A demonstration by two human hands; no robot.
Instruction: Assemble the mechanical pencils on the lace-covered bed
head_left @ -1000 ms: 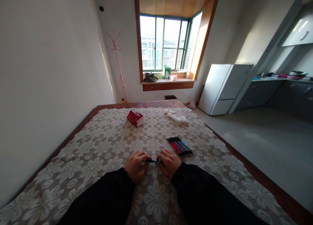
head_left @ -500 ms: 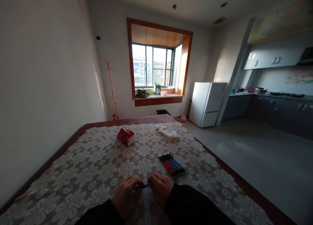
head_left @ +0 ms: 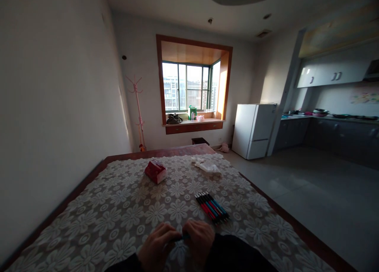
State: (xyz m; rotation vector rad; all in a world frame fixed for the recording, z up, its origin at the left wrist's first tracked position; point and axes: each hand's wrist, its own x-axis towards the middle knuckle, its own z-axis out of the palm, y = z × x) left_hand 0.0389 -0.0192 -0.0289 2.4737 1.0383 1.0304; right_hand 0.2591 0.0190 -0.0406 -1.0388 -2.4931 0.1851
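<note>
Both hands sit at the near edge of the table. The left hand (head_left: 156,246) and right hand (head_left: 199,240) are curled, fingertips pinching opposite ends of one pen (head_left: 180,237) — only a short dark-and-blue stretch shows between them. Judged light, stiff and smooth; best held near each end. A row of pens (head_left: 212,207) lies just beyond the right hand on the lace tablecloth (head_left: 118,209). The red tissue pack (head_left: 155,171) sits farther off.

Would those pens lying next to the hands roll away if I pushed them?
Probably a bit. The pens look round and thin, so they could roll sideways. The lacy tablecloth looks bumpy, which may stop them quickly. They seem light and stiff.
</note>
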